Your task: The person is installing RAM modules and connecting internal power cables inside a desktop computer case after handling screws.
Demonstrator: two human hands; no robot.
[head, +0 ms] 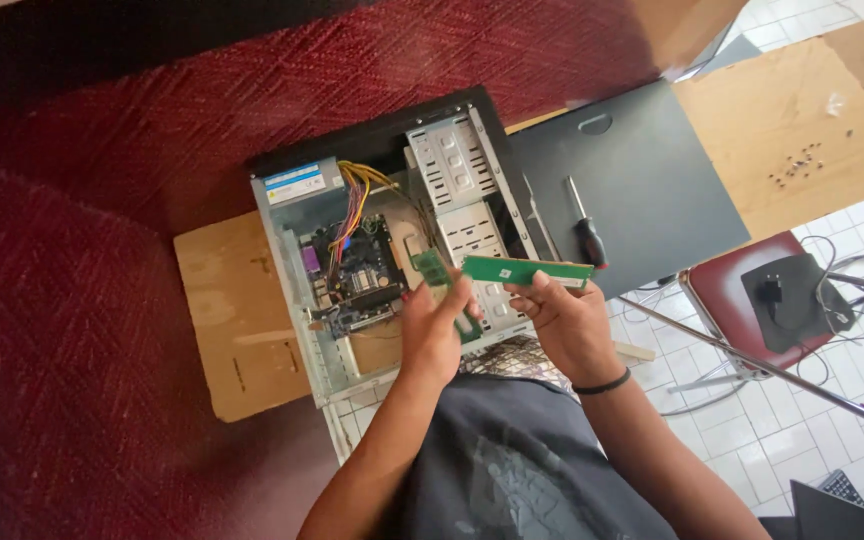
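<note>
An open desktop computer case (pixel 287 255) lies on its side on a brown board, its motherboard (pixel 357 270) and coloured cables exposed. My left hand (pixel 434 330) holds a green memory stick (pixel 435 270) upright over the case's near edge. My right hand (pixel 572 325), with a black band on the wrist, grips a second green memory stick (pixel 527 269) held flat and level, just right of the first one. Both sticks hover above the drive cage (pixel 457 185).
The dark side panel (pixel 642 190) lies right of the case with a black-handled screwdriver (pixel 586 228) on it. Small screws (pixel 797 165) are scattered on the brown board at the far right. A red chair (pixel 727 290) carrying a black pad and cables stands on white tiles. A red carpet lies to the left.
</note>
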